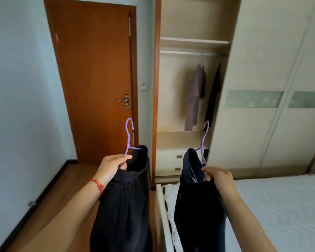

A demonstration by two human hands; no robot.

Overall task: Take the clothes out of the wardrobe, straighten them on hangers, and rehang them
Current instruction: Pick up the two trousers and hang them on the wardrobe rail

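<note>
No brand, label or writing can be read anywhere. The left hand (115, 165) is closed around the shoulder wire of a thin purple wire hanger (129, 135), which carries a dark black garment (124, 206) hanging down in front of the forearm; a red beaded string bracelet (98, 185) sits on that wrist. The right hand (217, 177) pinches the lower wire of a second purple wire hanger (204, 140), from which a dark navy garment (196, 206) droops. Both hooks point up, free of any rail. Ahead stands the open pale-wood wardrobe (193, 40), its cream sliding door (262, 79) pushed right. On its metal rail (185, 52) hang a grey-mauve shirt (194, 99) and, just beside it, a black garment (214, 95). Below are white drawers (168, 161). Left of the wardrobe is a shut orange-brown wooden door (96, 79) with a metal lever handle (124, 100). A white-sheeted bed (280, 206) fills the lower right, above a wooden floor (65, 188) and pale blue walls (20, 88).
</note>
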